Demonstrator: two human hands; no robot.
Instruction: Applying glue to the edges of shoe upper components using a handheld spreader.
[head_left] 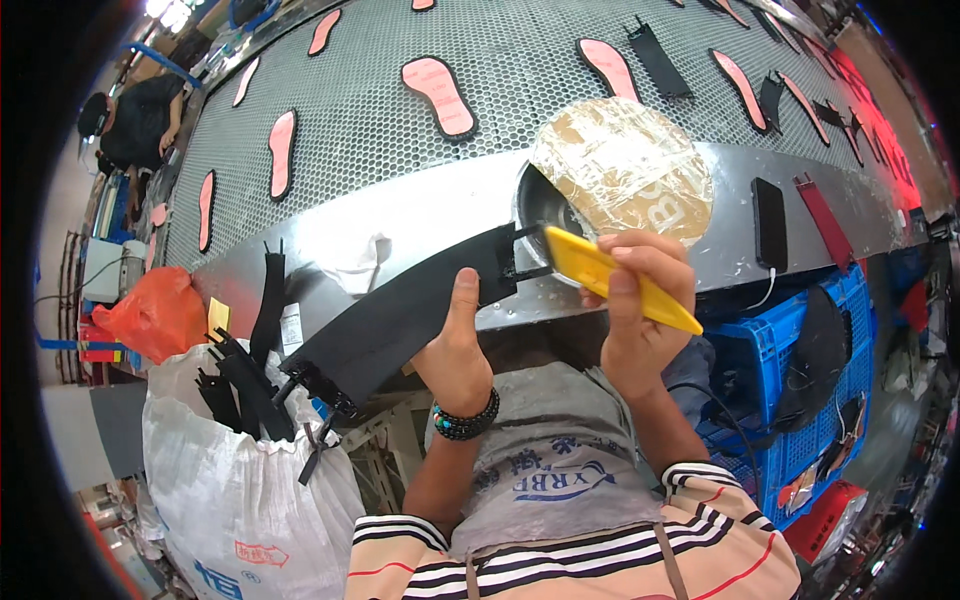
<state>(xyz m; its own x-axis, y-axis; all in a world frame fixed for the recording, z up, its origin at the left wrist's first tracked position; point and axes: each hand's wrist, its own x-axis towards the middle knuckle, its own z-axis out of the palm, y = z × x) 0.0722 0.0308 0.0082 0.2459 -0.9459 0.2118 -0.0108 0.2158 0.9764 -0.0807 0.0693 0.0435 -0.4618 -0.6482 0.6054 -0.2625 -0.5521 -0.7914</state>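
Note:
My left hand (pixel 458 355) grips a black shoe strap piece (pixel 395 315), wide and band-like, with thin tabs at both ends. Its thumb lies on top of the strap. In my right hand (pixel 645 320) is a yellow-handled brush (pixel 620 278), pinched between fingers and thumb. The brush's tip meets the tabs at the strap's right end, just over the edge of a metal bowl (pixel 535 200). A round cardboard piece covered in clear tape (pixel 625 165) covers much of the bowl, so its contents are mostly hidden.
Pink insoles with black edges (pixel 438 97) and black straps (pixel 658 62) lie on the mesh conveyor (pixel 350 100). A phone (pixel 768 222) and a dark red strap (pixel 824 220) rest on the metal ledge. A white sack (pixel 240 500) with black straps stands left; a blue crate (pixel 760 380) right. Another person (pixel 145 120) is far left.

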